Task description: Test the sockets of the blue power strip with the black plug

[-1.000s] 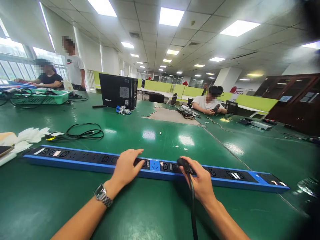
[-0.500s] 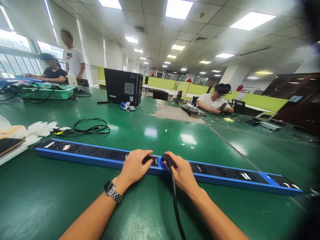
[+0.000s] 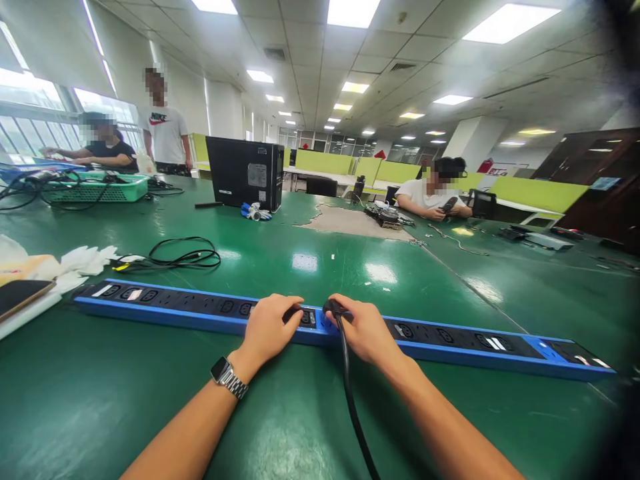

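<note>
A long blue power strip (image 3: 200,320) with black socket panels lies across the green table. My left hand (image 3: 273,323) rests over its middle, thumb and fingers bent round the strip's edges; a watch is on that wrist. Just right of it, my right hand (image 3: 363,327) grips a black plug (image 3: 333,308) at the blue section of the strip. A thick black cable (image 3: 350,400) runs from the plug down toward me. Whether the plug's pins are in a socket is hidden.
Coiled black cable (image 3: 187,257) lies behind the strip. A phone (image 3: 23,293) is at the left, a black computer case (image 3: 245,175) and gloves (image 3: 256,212) farther back. Beyond are a green basket (image 3: 100,190), circuit parts (image 3: 387,215) and three people.
Both hands keep their holds at almost the same spot. The view has shifted slightly. The standing person at the back left appears farther right and more upright.
</note>
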`<act>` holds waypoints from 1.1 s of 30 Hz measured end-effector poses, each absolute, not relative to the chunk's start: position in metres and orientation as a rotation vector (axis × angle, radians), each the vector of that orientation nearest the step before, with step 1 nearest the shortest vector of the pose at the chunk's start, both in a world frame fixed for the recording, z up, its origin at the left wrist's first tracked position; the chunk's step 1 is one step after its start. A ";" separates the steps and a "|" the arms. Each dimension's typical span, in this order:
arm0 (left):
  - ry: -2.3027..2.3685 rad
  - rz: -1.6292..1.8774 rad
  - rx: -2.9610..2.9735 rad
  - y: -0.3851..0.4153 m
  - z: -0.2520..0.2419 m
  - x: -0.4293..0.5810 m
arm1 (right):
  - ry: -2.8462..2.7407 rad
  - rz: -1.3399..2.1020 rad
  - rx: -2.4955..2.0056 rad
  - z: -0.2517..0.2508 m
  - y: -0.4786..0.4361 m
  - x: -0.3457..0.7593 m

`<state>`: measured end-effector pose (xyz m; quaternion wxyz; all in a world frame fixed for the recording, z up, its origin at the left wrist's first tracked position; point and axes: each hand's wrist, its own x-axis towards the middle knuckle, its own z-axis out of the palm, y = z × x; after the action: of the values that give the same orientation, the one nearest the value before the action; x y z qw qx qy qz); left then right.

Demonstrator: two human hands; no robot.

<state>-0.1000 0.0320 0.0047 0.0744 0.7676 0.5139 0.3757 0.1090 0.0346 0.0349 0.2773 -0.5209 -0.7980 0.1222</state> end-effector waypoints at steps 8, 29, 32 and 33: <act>1.577 1.136 2.299 0.034 0.004 -0.099 | -2.157 0.454 -1.303 0.038 0.032 0.109; 1.519 1.162 2.295 0.034 0.002 -0.102 | -2.192 0.514 -1.182 0.035 0.039 0.120; 1.520 1.165 2.304 0.034 0.001 -0.101 | -2.229 0.493 -1.220 0.037 0.039 0.117; 1.521 1.163 2.302 0.034 0.001 -0.101 | -2.244 0.480 -1.238 0.036 0.039 0.116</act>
<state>-0.1014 0.0345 0.0010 0.0736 0.7667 0.5066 0.3874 0.1159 0.0385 0.0364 0.2639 -0.4580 -0.8301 0.1774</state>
